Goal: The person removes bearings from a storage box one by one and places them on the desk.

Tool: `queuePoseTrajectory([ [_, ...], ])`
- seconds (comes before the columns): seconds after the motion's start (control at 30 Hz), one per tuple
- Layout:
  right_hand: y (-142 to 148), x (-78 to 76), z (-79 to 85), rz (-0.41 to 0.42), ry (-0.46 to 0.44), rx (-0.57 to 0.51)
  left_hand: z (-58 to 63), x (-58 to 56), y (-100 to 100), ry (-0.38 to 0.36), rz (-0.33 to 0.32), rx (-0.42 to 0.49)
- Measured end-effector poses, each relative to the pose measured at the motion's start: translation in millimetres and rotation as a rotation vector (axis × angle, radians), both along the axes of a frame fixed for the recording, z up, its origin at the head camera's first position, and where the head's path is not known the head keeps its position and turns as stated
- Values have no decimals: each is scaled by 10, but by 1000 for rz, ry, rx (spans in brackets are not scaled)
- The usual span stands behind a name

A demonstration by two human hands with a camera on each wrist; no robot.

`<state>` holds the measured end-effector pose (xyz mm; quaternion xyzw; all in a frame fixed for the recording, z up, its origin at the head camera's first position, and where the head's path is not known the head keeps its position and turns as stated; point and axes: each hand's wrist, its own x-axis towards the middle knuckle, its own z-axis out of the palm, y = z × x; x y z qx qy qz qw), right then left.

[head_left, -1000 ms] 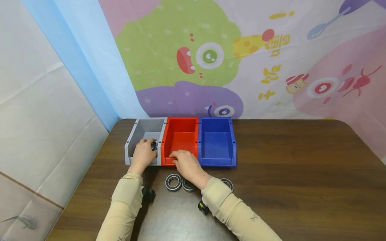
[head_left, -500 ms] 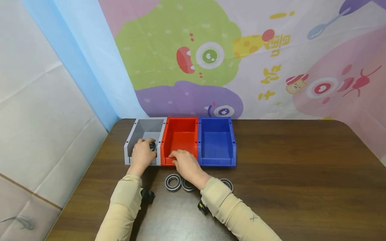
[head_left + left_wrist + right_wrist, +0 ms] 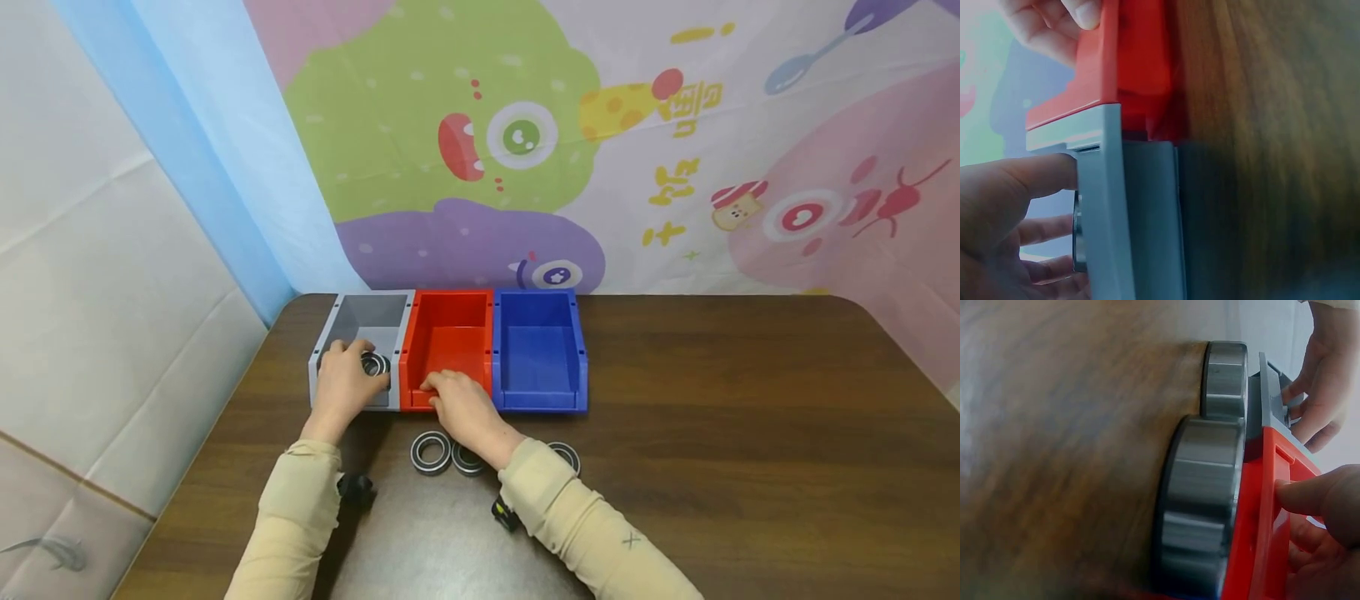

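Observation:
In the head view my left hand (image 3: 344, 382) reaches over the front of the grey bin (image 3: 320, 358). A ring-shaped ball bearing (image 3: 374, 364) sits between its thumb and fingers, inside the bin. From the left wrist, the bearing's steel rim (image 3: 1079, 234) shows just past the grey wall, fingers behind it. My right hand (image 3: 467, 412) pinches the front lip of the red bin (image 3: 453, 346), thumb outside and fingers inside, as the right wrist view shows. Under the right forearm lie more bearings: one at the left (image 3: 431, 453), one partly covered (image 3: 467, 461).
A blue bin (image 3: 538, 358) joins the red one on its right. Another bearing (image 3: 566, 457) peeks out beyond the right sleeve. The bins stand near the back edge of the brown wooden table (image 3: 735, 433), before a printed cartoon curtain (image 3: 525, 167).
My left hand has shifted slightly left within the grey bin, and the bearing there has tipped flatter, showing more of its face. The right hand stays put on the red bin.

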<state>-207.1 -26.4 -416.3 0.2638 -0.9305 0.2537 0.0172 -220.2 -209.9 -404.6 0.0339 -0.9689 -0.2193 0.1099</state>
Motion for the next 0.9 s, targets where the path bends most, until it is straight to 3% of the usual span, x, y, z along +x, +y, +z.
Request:
queuePoseTrajectory([
  [0.6,10,-18,-9,2,-16,-10,206,260,-15,92,10,18],
  [0.9,2,-14,-2,1,-15,-21,264,407,2,130,-38,-7],
])
